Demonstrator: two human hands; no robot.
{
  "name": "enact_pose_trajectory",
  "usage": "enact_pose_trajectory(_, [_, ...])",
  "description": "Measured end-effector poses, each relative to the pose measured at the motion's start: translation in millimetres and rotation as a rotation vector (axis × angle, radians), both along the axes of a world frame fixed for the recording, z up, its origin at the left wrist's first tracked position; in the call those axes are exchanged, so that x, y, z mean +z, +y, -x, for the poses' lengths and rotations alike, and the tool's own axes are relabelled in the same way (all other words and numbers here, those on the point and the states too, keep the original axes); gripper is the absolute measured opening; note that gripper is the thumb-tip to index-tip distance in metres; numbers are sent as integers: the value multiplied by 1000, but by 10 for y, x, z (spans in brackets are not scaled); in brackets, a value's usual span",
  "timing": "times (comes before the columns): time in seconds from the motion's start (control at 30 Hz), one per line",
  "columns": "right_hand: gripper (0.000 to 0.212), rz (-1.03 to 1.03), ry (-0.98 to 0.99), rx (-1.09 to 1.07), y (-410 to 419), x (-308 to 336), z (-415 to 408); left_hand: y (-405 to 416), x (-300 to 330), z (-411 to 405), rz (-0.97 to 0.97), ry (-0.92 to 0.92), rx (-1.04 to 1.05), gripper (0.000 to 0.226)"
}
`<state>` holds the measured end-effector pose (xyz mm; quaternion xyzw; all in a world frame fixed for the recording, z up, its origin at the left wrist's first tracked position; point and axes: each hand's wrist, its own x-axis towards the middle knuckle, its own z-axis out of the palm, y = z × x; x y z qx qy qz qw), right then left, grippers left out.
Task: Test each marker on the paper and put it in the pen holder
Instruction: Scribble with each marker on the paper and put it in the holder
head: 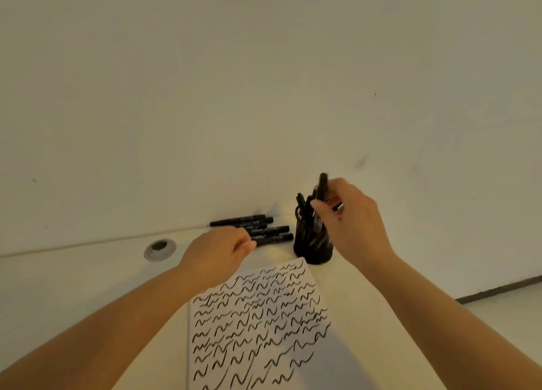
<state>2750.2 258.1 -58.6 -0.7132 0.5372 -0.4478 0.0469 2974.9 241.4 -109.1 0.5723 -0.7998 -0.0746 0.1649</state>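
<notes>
right hand (349, 213): fingers curled round one black marker (323, 185), held near upright directly over the pen holder (313, 244). Its lower end is hidden behind the fingers, so can't tell if it's inside the rim yet.
left hand (221, 253): at 9 o'clock from the holder, fingertips at the near end of the loose markers (265, 230). Looks like a pinch on the nearest one, but the contact is hidden; can't tell if it's actually gripping.
loose markers: about four, lying flat side by side at 10 o'clock from the holder, by the wall edge of the table (88, 272).
pen holder: dark cup at 12 o'clock from the paper (255, 325), already stuffed with markers leaning all ways.
paper: nearly filled with black squiggles.
handling (my read): markers are light, rigid, smooth plastic and will roll if nudged. Best gripped mid-barrel with thumb against two fingers.
risk: holder is crowded. A new marker may jam on the others, so feed it into a gap and don't force it.
cable hole (160, 250): grommet at 9 o'clock from left hand, not involved.
</notes>
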Motion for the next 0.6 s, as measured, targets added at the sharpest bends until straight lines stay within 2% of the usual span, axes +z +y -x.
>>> enact_pose_trajectory(0.1, [13, -24, -280, -9, -191, 136, 71, -449, -130, -148, 19, -141, 78, 19])
enact_pose_trajectory(0.23, [18, -26, -490, -38, -366, 161, 116, -882, -296, -370, -7, -220, 139, 25])
enact_pose_trajectory(0.47, [27, -49, -373, -81, -547, -16, 125, -1245, -485, -524, -75, -248, 158, 28])
enact_pose_trajectory(0.6, [52, -52, -237, -105, -598, -98, 113, -1295, -511, -498, -47, -290, 173, 26])
